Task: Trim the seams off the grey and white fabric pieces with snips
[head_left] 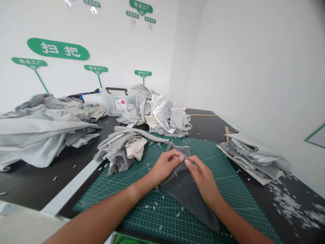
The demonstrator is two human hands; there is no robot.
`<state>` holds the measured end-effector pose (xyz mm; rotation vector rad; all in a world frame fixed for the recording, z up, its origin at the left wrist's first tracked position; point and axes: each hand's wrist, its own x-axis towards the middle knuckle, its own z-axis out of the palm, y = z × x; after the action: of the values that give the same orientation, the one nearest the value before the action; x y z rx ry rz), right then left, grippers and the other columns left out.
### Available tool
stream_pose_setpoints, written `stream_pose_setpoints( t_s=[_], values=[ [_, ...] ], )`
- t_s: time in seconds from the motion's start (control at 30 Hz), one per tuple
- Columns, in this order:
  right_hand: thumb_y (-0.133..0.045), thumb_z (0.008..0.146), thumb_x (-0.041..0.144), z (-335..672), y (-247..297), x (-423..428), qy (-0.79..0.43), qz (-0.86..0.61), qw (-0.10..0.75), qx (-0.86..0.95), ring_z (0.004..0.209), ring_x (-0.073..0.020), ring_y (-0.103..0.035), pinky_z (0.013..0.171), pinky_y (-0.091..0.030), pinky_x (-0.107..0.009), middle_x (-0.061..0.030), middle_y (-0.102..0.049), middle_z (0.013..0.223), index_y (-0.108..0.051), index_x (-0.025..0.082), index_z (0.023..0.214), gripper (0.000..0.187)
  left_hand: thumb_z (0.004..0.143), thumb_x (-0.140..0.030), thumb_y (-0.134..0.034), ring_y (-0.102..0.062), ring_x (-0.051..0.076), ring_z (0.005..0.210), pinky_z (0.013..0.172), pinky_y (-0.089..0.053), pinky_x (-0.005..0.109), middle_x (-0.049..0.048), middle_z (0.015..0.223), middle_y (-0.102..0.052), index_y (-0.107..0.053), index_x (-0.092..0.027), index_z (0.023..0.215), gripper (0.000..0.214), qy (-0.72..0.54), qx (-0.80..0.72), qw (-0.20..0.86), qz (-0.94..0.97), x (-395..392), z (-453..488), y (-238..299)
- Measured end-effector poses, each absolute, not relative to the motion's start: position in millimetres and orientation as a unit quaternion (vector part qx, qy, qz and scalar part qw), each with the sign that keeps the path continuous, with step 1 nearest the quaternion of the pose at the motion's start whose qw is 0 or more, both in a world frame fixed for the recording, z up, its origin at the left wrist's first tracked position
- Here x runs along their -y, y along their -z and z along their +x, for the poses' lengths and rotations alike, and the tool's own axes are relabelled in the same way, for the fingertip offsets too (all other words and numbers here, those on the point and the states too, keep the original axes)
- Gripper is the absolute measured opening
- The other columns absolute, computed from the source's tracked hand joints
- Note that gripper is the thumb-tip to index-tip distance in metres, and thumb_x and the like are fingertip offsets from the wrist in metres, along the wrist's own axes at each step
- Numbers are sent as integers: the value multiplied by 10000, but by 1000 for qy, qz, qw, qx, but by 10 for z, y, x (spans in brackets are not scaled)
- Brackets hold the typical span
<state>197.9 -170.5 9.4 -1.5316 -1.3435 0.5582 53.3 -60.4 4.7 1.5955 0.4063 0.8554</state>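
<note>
A dark grey piece of cloth (186, 191) lies on the green cutting mat (223, 162), its scalloped far edge pointing away from me. My left hand (166, 164) pinches the cloth near its upper middle, fingers curled together. My right hand (201, 176) meets it from the right, thumb and forefinger pinched on the same spot of cloth. The fingertips of both hands touch. Whether something small sits between the fingers I cannot make out.
A small heap of grey and cream scraps (124, 147) lies at the mat's left edge. A bigger heap (165, 117) and a clear plastic box (115, 100) stand behind. Folded grey pieces (254, 152) are stacked at right. Large grey fabric (40, 128) covers the left. White snippets (291, 203) litter the black table.
</note>
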Motion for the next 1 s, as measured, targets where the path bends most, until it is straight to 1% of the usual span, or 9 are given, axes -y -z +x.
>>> stream_pose_setpoints(
  t_s=[0.2,0.33,0.43,0.5,0.6,0.7,0.77,0.87,1.0],
  values=[
    [-620,952,488,2018,-94,1649,-246,-597,523,557,769,-197,-611,639,-437,-266,-8,-674,861,-658,238,1025,264,909,-420,-655,-466,116,671,659,-369,234,-15,732,-535,-679,-152,985,279,-370,-156,603,689,611,539,-38],
    [-603,967,448,2069,-123,1618,-240,-580,524,576,810,-195,-603,691,-446,-265,-15,-670,893,-679,216,1022,250,899,-445,-661,-442,112,655,631,-349,226,-29,711,-489,-651,-159,979,297,-369,-163,604,688,623,529,-76],
    [-611,964,446,2111,-169,1609,-259,-571,531,570,830,-193,-596,702,-446,-259,-21,-665,910,-685,206,1011,255,895,-482,-655,-459,116,664,632,-350,226,-28,734,-498,-615,-178,1017,331,-323,-175,630,684,634,509,-104],
    [-643,941,471,2144,-204,1617,-281,-571,540,551,729,-165,-563,618,-415,-240,-11,-643,853,-676,203,974,272,894,-493,-654,-476,120,697,651,-356,228,-17,780,-518,-592,-180,983,331,-278,-155,644,696,647,493,-123],
    [-690,906,501,2210,-263,1651,-300,-575,562,513,573,-115,-438,506,-309,-223,17,-554,725,-655,201,936,304,886,-481,-669,-463,121,725,665,-346,230,-16,790,-494,-555,-171,884,330,-244,-111,635,725,667,461,-178],
    [-720,894,485,2296,-339,1693,-301,-569,600,475,503,-86,-277,470,-186,-222,65,-372,597,-649,208,974,297,884,-473,-673,-459,123,739,673,-347,232,-19,804,-483,-526,-180,895,328,-246,-102,635,725,667,416,-280],
    [-733,895,454,2354,-409,1716,-287,-555,633,456,499,-81,-200,472,-130,-230,86,-254,576,-648,214,992,272,880,-472,-677,-445,120,734,673,-341,230,-25,796,-465,-510,-185,888,332,-258,-112,623,730,647,379,-366],
    [-759,887,395,2422,-549,1744,-257,-533,676,441,503,-76,-189,478,-116,-238,88,-221,588,-650,214,974,228,875,-477,-678,-418,114,717,661,-328,228,-31,777,-438,-489,-186,846,348,-262,-120,597,749,597,317,-505],
    [-787,866,329,2468,-813,1795,-205,-509,718,428,494,-61,-241,467,-145,-230,74,-295,612,-665,193,940,197,869,-495,-673,-454,127,749,671,-351,233,-23,804,-469,-518,-186,851,346,-229,-114,567,783,530,230,-707]
  ],
)
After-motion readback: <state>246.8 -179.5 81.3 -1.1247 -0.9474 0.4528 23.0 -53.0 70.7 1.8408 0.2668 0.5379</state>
